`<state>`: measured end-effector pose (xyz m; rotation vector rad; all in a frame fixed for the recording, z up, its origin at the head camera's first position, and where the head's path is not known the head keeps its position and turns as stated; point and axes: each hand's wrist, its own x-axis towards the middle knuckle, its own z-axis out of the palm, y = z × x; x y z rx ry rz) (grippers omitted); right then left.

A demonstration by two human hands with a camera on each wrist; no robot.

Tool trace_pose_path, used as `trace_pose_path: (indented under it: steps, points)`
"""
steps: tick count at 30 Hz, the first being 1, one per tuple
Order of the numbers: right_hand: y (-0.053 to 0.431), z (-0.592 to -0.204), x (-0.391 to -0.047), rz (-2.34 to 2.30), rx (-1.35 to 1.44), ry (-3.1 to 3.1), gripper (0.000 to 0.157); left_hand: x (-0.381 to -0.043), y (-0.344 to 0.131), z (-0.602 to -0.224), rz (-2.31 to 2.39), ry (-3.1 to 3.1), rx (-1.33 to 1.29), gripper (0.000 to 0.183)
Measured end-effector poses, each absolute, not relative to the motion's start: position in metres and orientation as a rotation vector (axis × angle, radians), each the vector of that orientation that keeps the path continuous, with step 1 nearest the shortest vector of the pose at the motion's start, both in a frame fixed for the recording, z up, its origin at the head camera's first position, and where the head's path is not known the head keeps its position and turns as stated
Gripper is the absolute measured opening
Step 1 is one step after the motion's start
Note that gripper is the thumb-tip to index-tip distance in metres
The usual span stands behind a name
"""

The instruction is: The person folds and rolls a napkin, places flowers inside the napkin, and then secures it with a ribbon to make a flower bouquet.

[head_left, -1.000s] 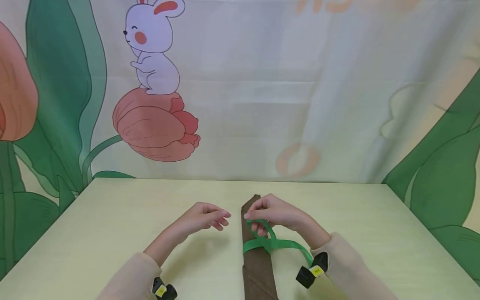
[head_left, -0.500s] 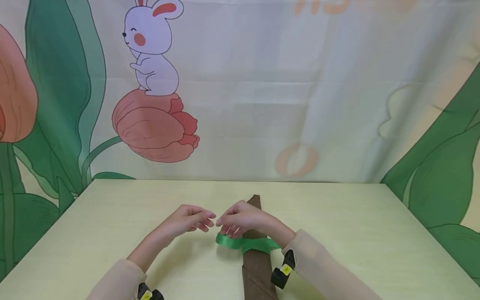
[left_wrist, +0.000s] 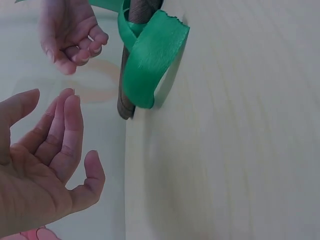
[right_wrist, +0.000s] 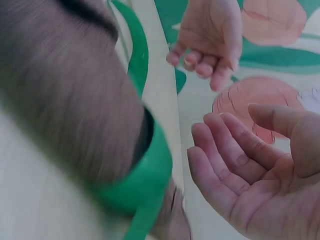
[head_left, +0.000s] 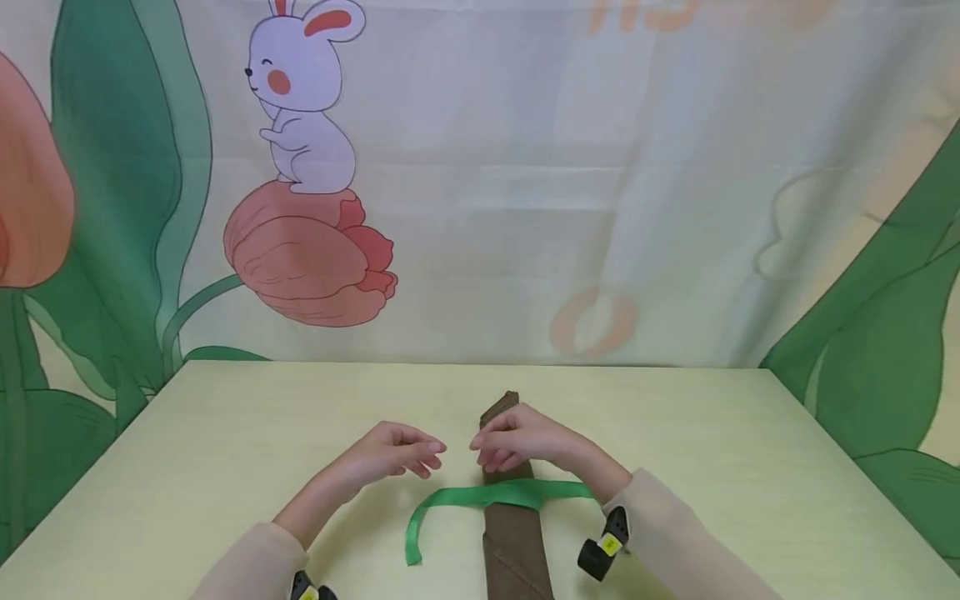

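Observation:
A long brown bundle (head_left: 516, 546), fabric-like with diagonal folds, lies lengthwise on the table. Around its middle passes a green ribbon (head_left: 513, 494), its left tail curving down onto the table and its right tail running toward the right wrist. My right hand (head_left: 528, 435) hovers over the bundle's far part, above the ribbon, fingers loosely bent and holding nothing. To the left of the bundle, my left hand (head_left: 393, 450) is in the air, also with nothing in it. The left wrist view shows the ribbon's cut end (left_wrist: 155, 55) standing off the bundle, away from the fingers.
The pale yellow table (head_left: 300, 400) extends to both sides of the bundle. Behind its far edge hangs a printed curtain (head_left: 480, 208) with a rabbit and tulips. A small black wrist camera (head_left: 603, 546) sits on the right sleeve, close to the ribbon's right tail.
The right hand carried the ribbon from its loop over the bundle to the left, let it go and moved back right. The ribbon's left tail now lies extended. The left hand shifted slightly.

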<state>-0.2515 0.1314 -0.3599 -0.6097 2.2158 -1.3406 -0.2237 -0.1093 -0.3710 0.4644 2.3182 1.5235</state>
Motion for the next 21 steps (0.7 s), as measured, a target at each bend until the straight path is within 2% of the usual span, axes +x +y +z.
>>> trace_pose_path:
  steps: [9, 21]
  points:
    - [0.181, -0.372, -0.250, -1.351, -0.551, 2.245, 0.032, -0.232, -0.085, -0.382, 1.440, 2.295, 0.587, 0.031]
    - [0.208, -0.379, -0.246, -1.196, -0.597, 2.320, 0.021, -0.237, -0.062, -0.386, 1.162, 2.400, 0.806, 0.023]
